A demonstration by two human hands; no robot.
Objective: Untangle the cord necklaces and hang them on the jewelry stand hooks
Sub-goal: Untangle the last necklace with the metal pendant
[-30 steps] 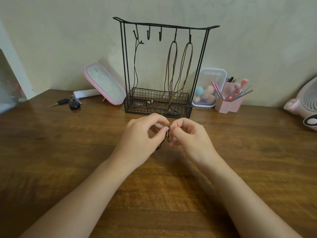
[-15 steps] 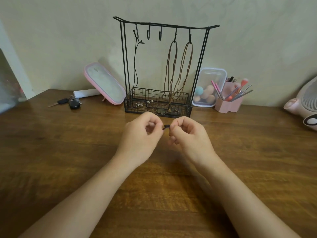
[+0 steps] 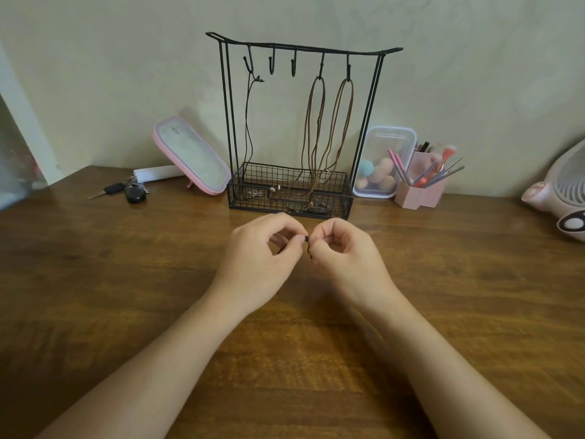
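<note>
Pinching thin black cord [image 3: 307,248] between fingertips of left hand [image 3: 256,261] and right hand [image 3: 348,259], both closed tight. Probably light, limp, quick to re-knot; best held right beside the tangle, teased gently.

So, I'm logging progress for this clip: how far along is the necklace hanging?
Done: on the jewelry stand, a black cord necklace hangs from the leftmost hook and two brown cord necklaces from the two rightmost. In hand: the left hand and right hand pinch a dark cord in front of the stand; any knot is hidden. Left: hanging it; the two middle hooks are bare.
</note>
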